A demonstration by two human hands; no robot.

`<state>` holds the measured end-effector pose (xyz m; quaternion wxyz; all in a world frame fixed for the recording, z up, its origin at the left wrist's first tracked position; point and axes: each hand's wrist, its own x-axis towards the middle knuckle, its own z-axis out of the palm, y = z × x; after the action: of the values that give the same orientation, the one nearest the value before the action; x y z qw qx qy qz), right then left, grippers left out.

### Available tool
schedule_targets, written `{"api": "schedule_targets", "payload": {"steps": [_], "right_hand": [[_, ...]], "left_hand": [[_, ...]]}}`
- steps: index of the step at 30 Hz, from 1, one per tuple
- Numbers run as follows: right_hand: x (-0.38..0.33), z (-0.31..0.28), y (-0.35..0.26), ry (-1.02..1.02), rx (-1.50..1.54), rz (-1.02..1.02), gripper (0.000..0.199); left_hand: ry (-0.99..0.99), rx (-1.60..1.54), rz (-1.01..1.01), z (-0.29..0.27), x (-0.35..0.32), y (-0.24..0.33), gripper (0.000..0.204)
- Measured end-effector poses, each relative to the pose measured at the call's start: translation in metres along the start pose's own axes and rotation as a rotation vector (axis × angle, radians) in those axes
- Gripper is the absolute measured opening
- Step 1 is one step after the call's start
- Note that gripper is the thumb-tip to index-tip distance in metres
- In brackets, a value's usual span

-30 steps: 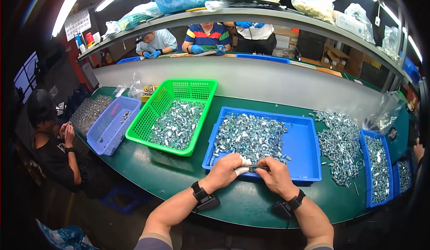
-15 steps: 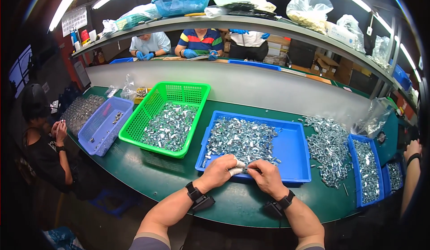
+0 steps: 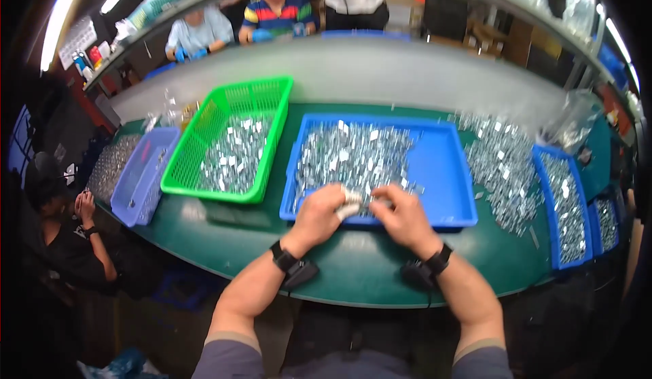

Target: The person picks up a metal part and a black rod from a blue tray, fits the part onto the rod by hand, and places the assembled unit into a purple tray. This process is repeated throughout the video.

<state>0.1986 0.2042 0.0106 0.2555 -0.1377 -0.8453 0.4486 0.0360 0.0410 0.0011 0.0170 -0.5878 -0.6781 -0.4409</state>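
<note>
Two grips, left hand and right hand (too blurry to tell if clamped on anything), parts just beyond them in the tray; tbh a loose pinch could drop one.

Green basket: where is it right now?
In the head view, the green basket stands left of centre on the table, between the purple bin on its left and the large blue tray on its right.
</note>
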Motion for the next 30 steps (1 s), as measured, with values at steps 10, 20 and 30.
{"api": "schedule_targets", "payload": {"steps": [10, 20, 30], "right_hand": [[-0.002, 0.004, 0.000, -0.041, -0.003, -0.098, 0.011], [-0.001, 0.006, -0.001, 0.019, -0.118, -0.216, 0.009], [-0.004, 0.007, -0.001, 0.083, -0.087, -0.319, 0.008]], "left_hand": [[-0.035, -0.094, -0.100, -0.002, -0.009, 0.002, 0.019], [-0.037, -0.073, -0.074, -0.003, -0.008, 0.000, 0.019], [-0.017, -0.025, -0.039, -0.003, -0.012, 0.007, 0.017]]}}
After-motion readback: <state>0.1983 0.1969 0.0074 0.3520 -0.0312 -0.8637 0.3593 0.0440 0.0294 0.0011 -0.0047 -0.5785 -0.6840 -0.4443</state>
